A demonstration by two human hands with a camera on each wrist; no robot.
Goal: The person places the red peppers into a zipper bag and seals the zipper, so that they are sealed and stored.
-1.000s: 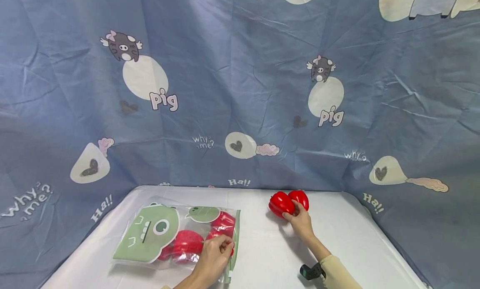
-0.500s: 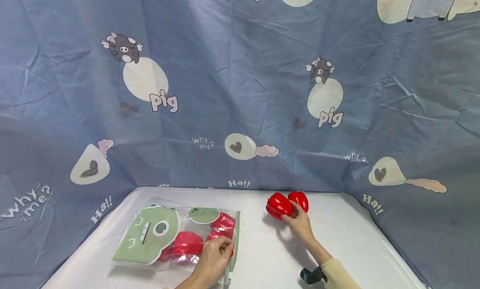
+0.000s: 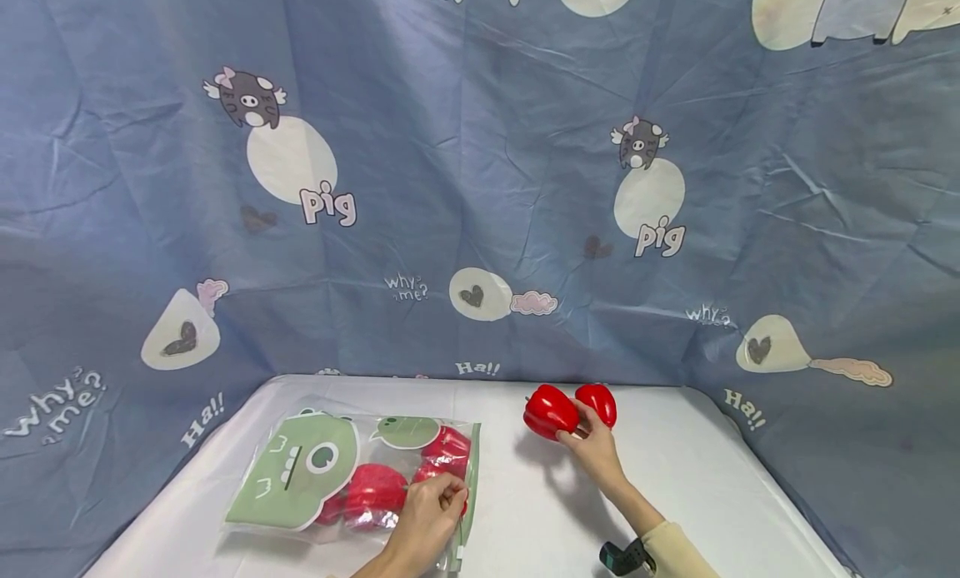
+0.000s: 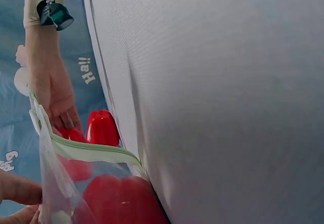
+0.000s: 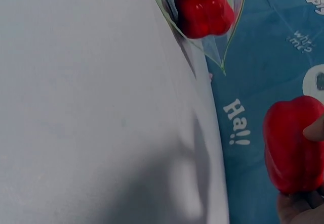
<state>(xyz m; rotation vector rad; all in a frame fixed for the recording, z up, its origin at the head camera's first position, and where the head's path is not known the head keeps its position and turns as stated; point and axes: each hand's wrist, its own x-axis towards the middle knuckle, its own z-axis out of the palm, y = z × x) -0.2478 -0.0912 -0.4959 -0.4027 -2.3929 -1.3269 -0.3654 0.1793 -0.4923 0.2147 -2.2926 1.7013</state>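
A clear zip bag (image 3: pixel 296 470) with a green cartoon print lies on the left side of the table, several red bell peppers (image 3: pixel 375 490) inside. At its mouth, my left hand (image 3: pixel 426 511) pinches the upper layer; in the left wrist view the green-edged opening (image 4: pixel 96 152) gapes. My right hand (image 3: pixel 596 455) grips a red bell pepper (image 3: pixel 550 411), thumb on one side and fingers beneath it in the right wrist view. The pepper is off the table, its shadow below. Another red bell pepper (image 3: pixel 602 403) rests just behind that hand.
A white cloth covers the table (image 3: pixel 525 511). Behind it and along the sides hangs a blue curtain (image 3: pixel 480 186) with pig prints. A dark wrist camera (image 3: pixel 622 557) is strapped over the right sleeve.
The right hand has lifted the red bell pepper and moved it left, away from the other one. My left hand and the bag stay in place.
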